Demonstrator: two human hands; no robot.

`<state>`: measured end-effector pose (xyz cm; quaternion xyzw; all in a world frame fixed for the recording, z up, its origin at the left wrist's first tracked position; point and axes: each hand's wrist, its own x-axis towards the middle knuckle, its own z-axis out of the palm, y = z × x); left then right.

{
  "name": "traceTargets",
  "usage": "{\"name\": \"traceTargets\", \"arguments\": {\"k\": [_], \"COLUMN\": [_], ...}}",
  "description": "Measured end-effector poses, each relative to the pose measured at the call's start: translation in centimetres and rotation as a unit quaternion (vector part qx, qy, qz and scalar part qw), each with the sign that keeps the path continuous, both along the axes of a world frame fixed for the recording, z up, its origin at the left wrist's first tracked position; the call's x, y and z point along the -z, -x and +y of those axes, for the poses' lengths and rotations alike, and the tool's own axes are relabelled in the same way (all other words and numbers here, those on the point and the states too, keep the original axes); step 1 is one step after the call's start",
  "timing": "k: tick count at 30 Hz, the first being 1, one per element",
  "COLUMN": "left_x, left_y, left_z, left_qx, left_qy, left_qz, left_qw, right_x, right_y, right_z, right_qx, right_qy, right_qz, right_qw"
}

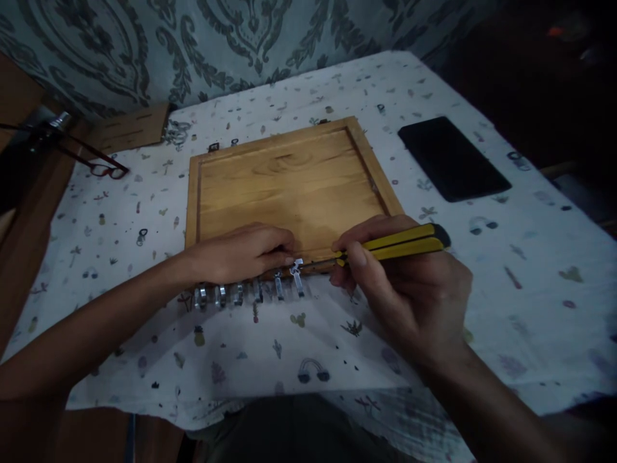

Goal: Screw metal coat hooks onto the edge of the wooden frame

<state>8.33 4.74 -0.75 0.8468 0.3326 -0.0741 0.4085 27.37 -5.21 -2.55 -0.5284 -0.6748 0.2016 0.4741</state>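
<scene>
A shallow wooden panel with a raised rim (274, 186) lies on the table, and several small shiny metal hooks (278, 287) line its near edge. My left hand (241, 251) rests over that edge with its fingers curled, the thumb tip pressed against the rightmost metal hook (297, 278). In my right hand (414, 296) is a yellow and black screwdriver (405, 243), gripped between thumb and fingers. Its thin shaft points left, and the tip reaches the same hook. Exactly how the tip sits there is too small to make out.
A black tablet or phone (453, 158) lies right of the panel. Red-framed glasses (108, 170) and a piece of brown cardboard (128, 128) are at the left. Patterned cloth (308, 334) covers the table, which stands against a wallpapered wall (216, 45).
</scene>
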Motion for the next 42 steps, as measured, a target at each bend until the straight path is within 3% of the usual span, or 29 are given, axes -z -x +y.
{"name": "traceTargets", "arguments": {"k": [13,23,42], "left_x": [0.1,0.4,0.7], "left_y": [-0.6,-1.0,-0.7], "left_z": [-0.3,-0.3,-0.2], "left_qx": [-0.02,-0.03,-0.051], "left_qy": [-0.039,-0.055,-0.007], "left_qz": [0.04,0.011,-0.022], "left_qw": [0.998,0.998,0.998], "right_x": [0.4,0.4,0.9], "right_y": [0.2,0.1,-0.2], "right_z": [-0.1,0.0,0.3], "right_qx": [0.017,0.005,-0.011], "right_qy": [-0.001,-0.004,-0.053], "right_qz": [0.024,0.038,0.036], "right_qw": [1.0,0.999,0.998]}}
